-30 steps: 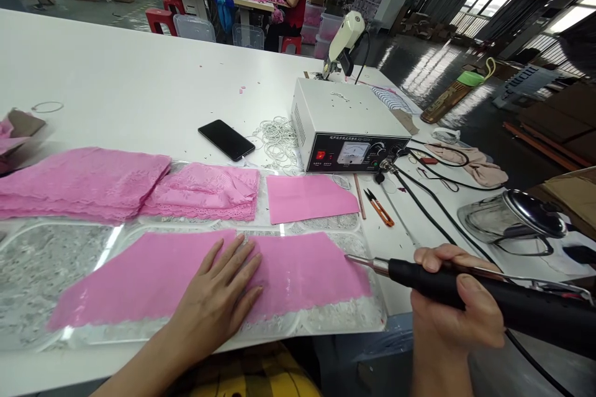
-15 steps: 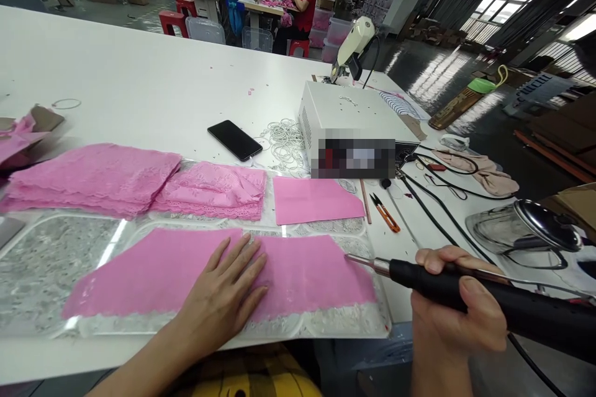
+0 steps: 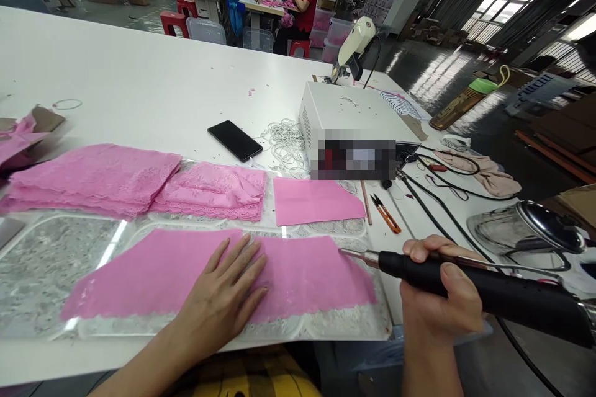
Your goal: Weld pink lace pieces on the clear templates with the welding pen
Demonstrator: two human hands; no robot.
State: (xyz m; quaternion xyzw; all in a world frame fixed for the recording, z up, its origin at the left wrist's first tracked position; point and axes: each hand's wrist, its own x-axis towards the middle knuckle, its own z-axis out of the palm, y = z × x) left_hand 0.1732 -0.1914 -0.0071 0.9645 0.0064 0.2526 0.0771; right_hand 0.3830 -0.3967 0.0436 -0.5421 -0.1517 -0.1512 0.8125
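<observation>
My left hand (image 3: 223, 291) lies flat on a pink fabric piece (image 3: 302, 276), fingers stretched out, pressing near its middle. The piece has slanted ends and a lace-like lower edge, and is spread on a clear patterned mat (image 3: 41, 260). In my right hand (image 3: 442, 298) is a thick black corded handpiece (image 3: 493, 291), fingers wrapped round it. Its thin metal tip points left and is at the slanted right edge of the fabric; whether it touches, I cannot tell. Just behind lies a smaller pink template-like sheet (image 3: 319, 201) with one cut corner.
Stacked pink lace pieces (image 3: 93, 177) lie behind the mat's left part. Beyond are a phone (image 3: 235, 140), tangled white cord (image 3: 286, 146) and a box-shaped machine (image 3: 358, 108). Orange-handled snips (image 3: 386, 214), black cables and a glass jar (image 3: 503, 229) are to the right.
My right hand has moved a little left with the handpiece, its tip going slightly left and up along the fabric's slanted edge. My left hand stays in place.
</observation>
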